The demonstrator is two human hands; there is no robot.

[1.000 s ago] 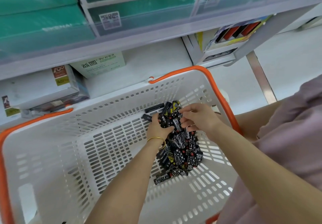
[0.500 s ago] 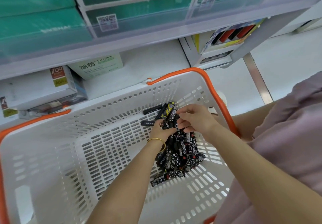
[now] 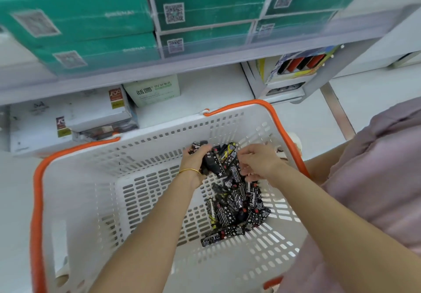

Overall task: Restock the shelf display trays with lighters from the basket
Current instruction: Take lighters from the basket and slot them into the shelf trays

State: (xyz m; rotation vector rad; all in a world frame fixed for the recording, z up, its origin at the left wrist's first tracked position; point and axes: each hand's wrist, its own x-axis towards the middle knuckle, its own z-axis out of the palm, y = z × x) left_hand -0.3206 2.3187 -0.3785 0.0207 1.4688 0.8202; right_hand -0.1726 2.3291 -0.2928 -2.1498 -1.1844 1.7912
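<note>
one basket, dozens of lighters, left hand full, right hand alongside

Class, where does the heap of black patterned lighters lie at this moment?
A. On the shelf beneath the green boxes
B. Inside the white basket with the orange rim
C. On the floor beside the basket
B: the lighters lie heaped on the slotted bottom of the basket, within its walls.

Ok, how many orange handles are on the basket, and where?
2. One orange handle runs along the basket's left rim; the other curves over the far right corner and down the right rim, partly hidden behind the person's arm.
</note>
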